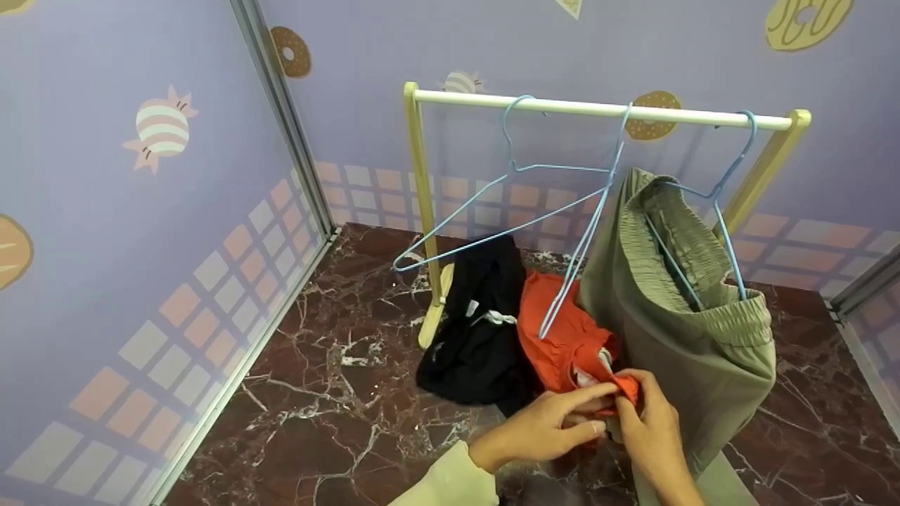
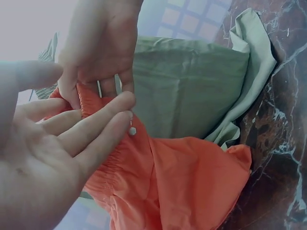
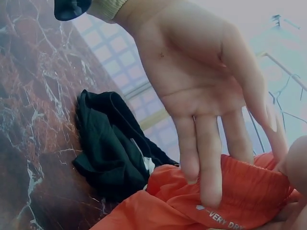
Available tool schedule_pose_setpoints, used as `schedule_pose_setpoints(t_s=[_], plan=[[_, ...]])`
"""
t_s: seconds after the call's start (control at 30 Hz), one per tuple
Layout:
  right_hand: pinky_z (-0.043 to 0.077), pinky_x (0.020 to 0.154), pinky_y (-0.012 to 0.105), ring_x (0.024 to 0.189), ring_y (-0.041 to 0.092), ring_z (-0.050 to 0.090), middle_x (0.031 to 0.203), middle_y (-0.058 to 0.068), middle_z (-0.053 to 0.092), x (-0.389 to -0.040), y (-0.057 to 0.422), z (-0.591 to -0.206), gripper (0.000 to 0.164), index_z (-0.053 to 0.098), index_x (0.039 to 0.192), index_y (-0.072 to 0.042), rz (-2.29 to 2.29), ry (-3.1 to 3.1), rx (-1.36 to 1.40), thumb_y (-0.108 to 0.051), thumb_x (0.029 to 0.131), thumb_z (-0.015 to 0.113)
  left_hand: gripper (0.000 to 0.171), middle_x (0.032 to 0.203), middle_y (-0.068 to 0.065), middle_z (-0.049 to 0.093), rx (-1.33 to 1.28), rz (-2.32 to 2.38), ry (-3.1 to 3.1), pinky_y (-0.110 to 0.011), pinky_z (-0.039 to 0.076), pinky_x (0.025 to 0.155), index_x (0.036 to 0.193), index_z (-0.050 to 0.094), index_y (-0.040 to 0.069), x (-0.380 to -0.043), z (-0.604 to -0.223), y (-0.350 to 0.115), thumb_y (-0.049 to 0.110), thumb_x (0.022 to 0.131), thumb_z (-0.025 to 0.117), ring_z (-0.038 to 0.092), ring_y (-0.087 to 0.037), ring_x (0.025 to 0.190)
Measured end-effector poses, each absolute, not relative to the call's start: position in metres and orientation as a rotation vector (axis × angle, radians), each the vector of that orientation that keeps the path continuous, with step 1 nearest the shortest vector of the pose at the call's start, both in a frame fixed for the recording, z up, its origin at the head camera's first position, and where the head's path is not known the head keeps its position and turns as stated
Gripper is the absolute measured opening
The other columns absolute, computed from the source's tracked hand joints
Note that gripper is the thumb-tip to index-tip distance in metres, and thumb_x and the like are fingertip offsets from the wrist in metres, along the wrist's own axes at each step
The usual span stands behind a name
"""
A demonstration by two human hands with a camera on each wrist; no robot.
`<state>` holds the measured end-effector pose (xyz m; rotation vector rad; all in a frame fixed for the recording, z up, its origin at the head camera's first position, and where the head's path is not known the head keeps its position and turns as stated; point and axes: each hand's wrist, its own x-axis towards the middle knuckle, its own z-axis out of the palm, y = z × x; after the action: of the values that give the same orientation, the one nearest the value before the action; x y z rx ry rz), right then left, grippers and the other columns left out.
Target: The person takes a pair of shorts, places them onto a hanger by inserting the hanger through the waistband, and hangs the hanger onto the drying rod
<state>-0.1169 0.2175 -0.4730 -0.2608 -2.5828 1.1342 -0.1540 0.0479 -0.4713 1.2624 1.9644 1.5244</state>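
Observation:
Orange shorts (image 1: 562,330) with an elastic waistband (image 3: 254,182) and white lettering lie bunched in front of me. My right hand (image 1: 650,422) pinches the waistband's edge between thumb and fingers. From the other side, my left hand (image 1: 541,425) touches the same waistband. Its fingers (image 2: 96,129) are fairly straight, some against the outer side of the band, one passing behind its edge; the thumb stands apart. The left palm (image 3: 201,72) faces the camera in the right wrist view. The right fingertips are partly hidden by cloth.
A small rack with a white rail (image 1: 576,107) carries two bare blue hangers (image 1: 450,247). Olive trousers (image 1: 675,365) hang on another hanger at right, close beside my right hand. A black garment (image 1: 478,351) lies on the dark marbled floor (image 1: 316,393). Patterned walls enclose the space.

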Motion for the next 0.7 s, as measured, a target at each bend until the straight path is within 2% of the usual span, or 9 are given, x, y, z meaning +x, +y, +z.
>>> schedule_pose_setpoints(t_s=[0.1,0.17,0.27,0.4,0.53,0.7], plan=[[0.040,0.064,0.022,0.072,0.012,0.050,0.093,0.006,0.063,-0.117,0.218,-0.472,0.026,0.056,0.108,-0.012,1.135,-2.549,-0.279,-0.003,0.084,0.057,0.040,0.119,-0.015,0.061,1.257,1.654,1.998,-0.016,0.050,0.076,0.135,0.041,0.006,-0.155,-0.464,0.046,0.009,0.095,0.045,0.065,-0.011,0.095],[0.039,0.063,0.021,0.069,0.010,0.049,0.088,0.005,0.063,-0.117,0.219,-0.471,0.025,0.057,0.107,-0.013,1.126,-2.513,-0.270,-0.003,0.083,0.058,0.035,0.108,-0.015,0.066,1.243,1.735,2.043,-0.019,0.052,0.071,0.129,0.047,0.003,-0.158,-0.462,0.045,0.009,0.095,0.045,0.068,-0.015,0.084],[0.038,0.058,0.019,0.061,0.007,0.048,0.080,0.002,0.060,-0.116,0.219,-0.471,0.024,0.059,0.104,-0.015,1.106,-2.467,-0.224,-0.003,0.083,0.060,0.028,0.096,-0.008,0.069,1.195,1.799,2.215,-0.019,0.052,0.065,0.122,0.054,0.010,-0.165,-0.470,0.046,0.016,0.094,0.050,0.067,-0.011,0.074],[0.038,0.060,0.013,0.063,0.006,0.051,0.082,-0.001,0.062,-0.116,0.219,-0.470,0.026,0.061,0.104,-0.015,1.035,-2.447,-0.127,-0.003,0.081,0.065,0.032,0.099,0.002,0.063,1.138,1.799,2.453,-0.021,0.050,0.072,0.118,0.055,0.020,-0.174,-0.479,0.047,0.026,0.087,0.061,0.060,-0.004,0.085],[0.035,0.073,0.009,0.080,0.011,0.058,0.096,-0.002,0.066,-0.114,0.217,-0.468,0.034,0.063,0.103,-0.017,0.931,-2.465,0.018,-0.002,0.074,0.072,0.047,0.111,0.006,0.051,1.177,1.663,2.694,-0.024,0.045,0.085,0.121,0.052,0.027,-0.177,-0.483,0.047,0.032,0.079,0.070,0.052,-0.006,0.101],[0.033,0.075,0.024,0.093,0.010,0.057,0.100,-0.006,0.064,-0.110,0.216,-0.464,0.042,0.065,0.103,-0.020,0.855,-2.458,0.183,0.001,0.067,0.075,0.046,0.125,0.004,0.045,1.278,1.491,2.830,-0.029,0.040,0.095,0.116,0.058,0.031,-0.181,-0.487,0.047,0.044,0.074,0.072,0.044,-0.010,0.115]])
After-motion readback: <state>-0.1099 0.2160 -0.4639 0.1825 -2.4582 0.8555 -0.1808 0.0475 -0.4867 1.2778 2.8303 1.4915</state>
